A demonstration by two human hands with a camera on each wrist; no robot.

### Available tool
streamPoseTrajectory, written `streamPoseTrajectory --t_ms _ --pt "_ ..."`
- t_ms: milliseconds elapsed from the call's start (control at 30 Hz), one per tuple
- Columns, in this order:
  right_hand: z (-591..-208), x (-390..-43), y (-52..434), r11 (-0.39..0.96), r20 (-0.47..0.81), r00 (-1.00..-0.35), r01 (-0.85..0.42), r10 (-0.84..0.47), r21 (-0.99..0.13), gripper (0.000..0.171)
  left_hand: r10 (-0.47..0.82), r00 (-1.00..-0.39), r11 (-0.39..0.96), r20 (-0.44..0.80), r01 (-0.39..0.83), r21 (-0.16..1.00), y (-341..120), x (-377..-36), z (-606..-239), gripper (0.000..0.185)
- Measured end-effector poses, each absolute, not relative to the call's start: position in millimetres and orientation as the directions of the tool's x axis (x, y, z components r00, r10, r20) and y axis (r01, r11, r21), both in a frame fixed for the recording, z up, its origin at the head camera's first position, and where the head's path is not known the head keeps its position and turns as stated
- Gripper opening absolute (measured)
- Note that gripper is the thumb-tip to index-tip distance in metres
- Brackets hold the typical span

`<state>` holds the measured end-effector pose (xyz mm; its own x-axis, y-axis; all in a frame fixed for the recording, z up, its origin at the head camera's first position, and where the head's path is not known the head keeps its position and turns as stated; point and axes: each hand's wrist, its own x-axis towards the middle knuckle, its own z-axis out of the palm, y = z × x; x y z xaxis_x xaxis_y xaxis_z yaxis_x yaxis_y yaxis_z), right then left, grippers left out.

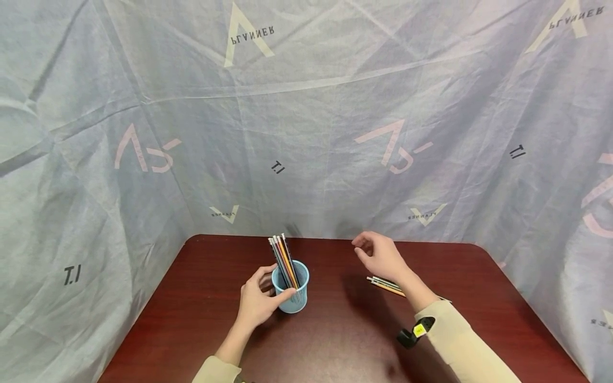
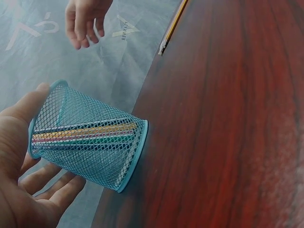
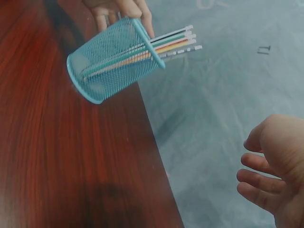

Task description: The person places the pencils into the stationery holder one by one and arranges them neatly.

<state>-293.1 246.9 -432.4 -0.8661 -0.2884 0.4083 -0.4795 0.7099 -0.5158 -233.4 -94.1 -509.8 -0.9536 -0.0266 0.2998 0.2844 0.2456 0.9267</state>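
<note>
A blue mesh cup (image 1: 292, 291) stands on the dark red table (image 1: 335, 346), with several coloured pencils (image 1: 283, 258) sticking up out of it. My left hand (image 1: 255, 303) grips the cup, thumb at the rim and fingers round its side. The left wrist view shows the same cup (image 2: 90, 137) in that hand (image 2: 21, 166). My right hand (image 1: 380, 256) hovers above the table to the cup's right, its fingers loosely curled and empty. A few loose pencils (image 1: 385, 285) lie on the table under that wrist. In the right wrist view the right hand (image 3: 273, 173) is well apart from the cup (image 3: 111, 61).
A grey printed cloth (image 1: 306, 133) hangs round the back and sides of the table. A small black and yellow device (image 1: 415, 331) sits at my right cuff. One loose pencil (image 2: 173, 26) lies near the table's far edge.
</note>
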Motion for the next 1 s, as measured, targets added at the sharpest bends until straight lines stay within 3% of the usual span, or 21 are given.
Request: streamPoseTrajectory --t_ms 1000 --pt "-485.4 -263.2 318.6 0.796 0.362 -0.899 -0.4 -0.245 -0.454 0.007 -0.025 -0.953 0.25 0.302 0.286 0.925 -93.2 -232.5 -508.2 0.072"
